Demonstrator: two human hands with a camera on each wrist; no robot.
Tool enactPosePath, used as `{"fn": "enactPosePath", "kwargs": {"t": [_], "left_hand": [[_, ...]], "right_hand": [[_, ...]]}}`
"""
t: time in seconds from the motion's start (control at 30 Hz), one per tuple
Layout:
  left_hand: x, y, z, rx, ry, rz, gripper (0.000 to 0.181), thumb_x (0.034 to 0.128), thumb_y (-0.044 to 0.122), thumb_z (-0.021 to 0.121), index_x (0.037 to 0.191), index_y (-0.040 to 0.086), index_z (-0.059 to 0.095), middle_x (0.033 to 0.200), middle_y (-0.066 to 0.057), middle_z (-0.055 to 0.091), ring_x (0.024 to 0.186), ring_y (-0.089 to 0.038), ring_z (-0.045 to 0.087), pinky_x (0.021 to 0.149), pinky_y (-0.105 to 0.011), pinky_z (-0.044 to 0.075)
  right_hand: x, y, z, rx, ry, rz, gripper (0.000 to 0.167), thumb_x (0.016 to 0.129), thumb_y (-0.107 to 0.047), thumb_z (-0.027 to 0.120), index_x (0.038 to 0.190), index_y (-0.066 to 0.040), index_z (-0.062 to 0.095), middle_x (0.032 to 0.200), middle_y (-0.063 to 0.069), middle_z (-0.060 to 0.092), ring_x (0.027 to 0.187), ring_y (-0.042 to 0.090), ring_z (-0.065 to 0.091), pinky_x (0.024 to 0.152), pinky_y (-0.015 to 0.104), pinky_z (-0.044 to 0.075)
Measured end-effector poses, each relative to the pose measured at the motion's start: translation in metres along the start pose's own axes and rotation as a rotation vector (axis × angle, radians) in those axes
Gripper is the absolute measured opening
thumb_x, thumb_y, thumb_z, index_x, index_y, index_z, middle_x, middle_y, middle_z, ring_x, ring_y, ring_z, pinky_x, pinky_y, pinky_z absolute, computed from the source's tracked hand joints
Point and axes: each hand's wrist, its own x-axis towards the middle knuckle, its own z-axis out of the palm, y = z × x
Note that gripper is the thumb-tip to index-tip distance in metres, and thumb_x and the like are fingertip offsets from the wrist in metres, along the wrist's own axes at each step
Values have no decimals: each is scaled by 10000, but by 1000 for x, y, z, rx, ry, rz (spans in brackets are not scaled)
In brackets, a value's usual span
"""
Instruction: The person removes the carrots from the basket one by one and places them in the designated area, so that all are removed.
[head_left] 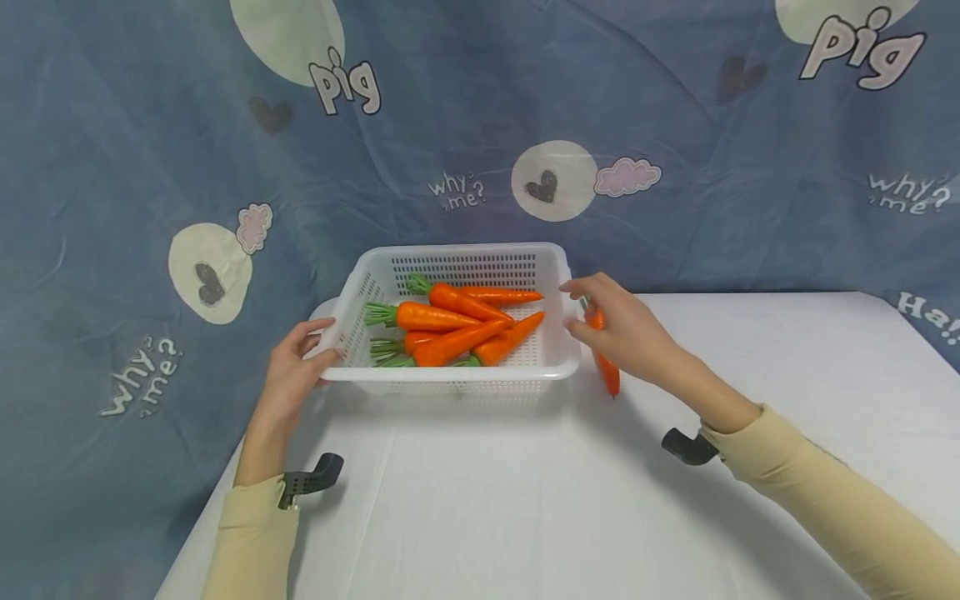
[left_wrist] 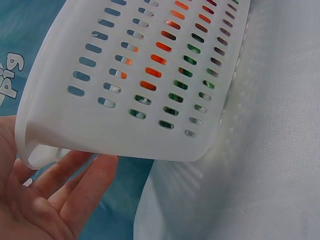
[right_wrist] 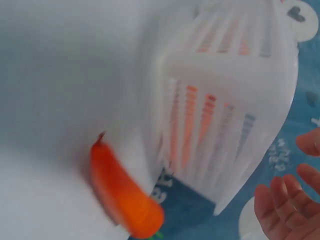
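Note:
A white slotted plastic basket [head_left: 450, 374] holds several orange carrots [head_left: 429, 318] with green tops. My left hand [head_left: 288, 375] grips its left end; in the left wrist view, fingers [left_wrist: 87, 195] reach under the rim of the basket [left_wrist: 100, 132]. Near the opposite end is my right hand [head_left: 630, 329], its fingers spread and nothing held. The right wrist view shows that hand [right_wrist: 292, 207] apart from the basket [right_wrist: 225, 75]. One loose carrot [head_left: 609, 379] lies on the table just outside the basket's right end, partly hidden below the right hand.
A white cloth covers the table [head_left: 465, 500]. Behind the basket hangs a blue printed curtain [head_left: 450, 108], which also runs down the left side. Dark wrist-worn camera mounts [head_left: 315, 477] sit at both cuffs.

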Motion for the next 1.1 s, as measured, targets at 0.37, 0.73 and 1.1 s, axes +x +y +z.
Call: {"fn": "enactPosePath", "kwargs": {"t": [0.37, 0.73, 1.1], "left_hand": [[0, 1, 1, -9, 7, 2, 575, 904, 71, 597, 1458, 124, 454, 1357, -180, 534, 1093, -286, 550, 663, -238, 532], [-1, 1, 1, -17, 7, 6, 578, 897, 59, 601, 1454, 116, 459, 1345, -188, 538, 1073, -280, 558, 653, -241, 537], [-1, 0, 1, -15, 6, -6, 595, 901, 72, 607, 1471, 131, 446, 1378, -184, 525, 1112, -296, 538, 648, -230, 521]], "right_hand": [[5, -22, 18, 16, 67, -167, 363, 910, -133, 658, 1262, -149, 569, 1143, -21, 553, 931, 189, 534, 691, 316, 491], [19, -34, 39, 91, 15, -276, 387, 914, -120, 683, 1286, -105, 578, 1173, 14, 579, 912, 213, 542, 709, 351, 501], [33, -44, 61, 149, -11, -286, 397, 910, -122, 692, 1289, -83, 578, 1207, 64, 587, 955, 244, 546, 805, 355, 499]]}}
